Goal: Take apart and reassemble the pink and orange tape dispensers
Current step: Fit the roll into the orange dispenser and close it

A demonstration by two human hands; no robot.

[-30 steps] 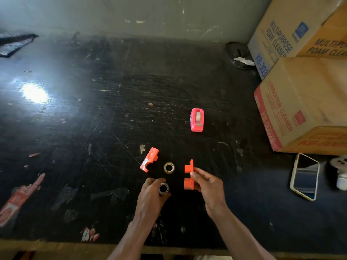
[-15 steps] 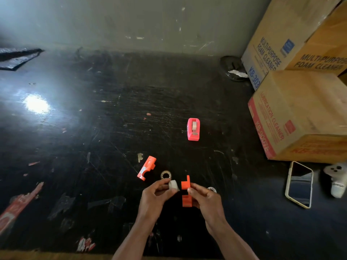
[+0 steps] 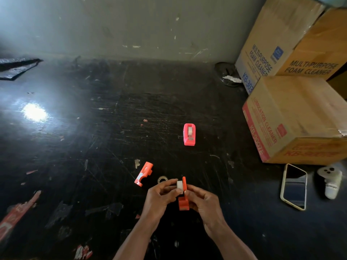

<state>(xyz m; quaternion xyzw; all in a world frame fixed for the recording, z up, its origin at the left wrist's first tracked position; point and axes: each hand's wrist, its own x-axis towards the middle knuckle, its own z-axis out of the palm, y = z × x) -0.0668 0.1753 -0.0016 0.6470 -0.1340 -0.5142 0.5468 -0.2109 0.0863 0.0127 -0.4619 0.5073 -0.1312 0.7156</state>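
Observation:
The pink tape dispenser (image 3: 189,134) stands whole on the black table, beyond my hands. The orange one is in pieces. Its one half shell (image 3: 143,173) lies flat to the left. My right hand (image 3: 203,201) grips the other orange half shell (image 3: 183,201) upright. My left hand (image 3: 161,197) pinches the white tape roll (image 3: 179,184) against that shell's inner side. A small metal ring (image 3: 161,179) lies on the table just behind my left fingers.
Stacked cardboard boxes (image 3: 293,117) fill the right side. A phone (image 3: 293,186) and a white controller (image 3: 331,182) lie in front of them. A dark round dish (image 3: 226,74) sits by the back wall. Paper scraps and stickers (image 3: 16,212) dot the table's left.
My left hand has brought the tape roll rightwards against the orange half shell held by my right hand. Both hands have closed together.

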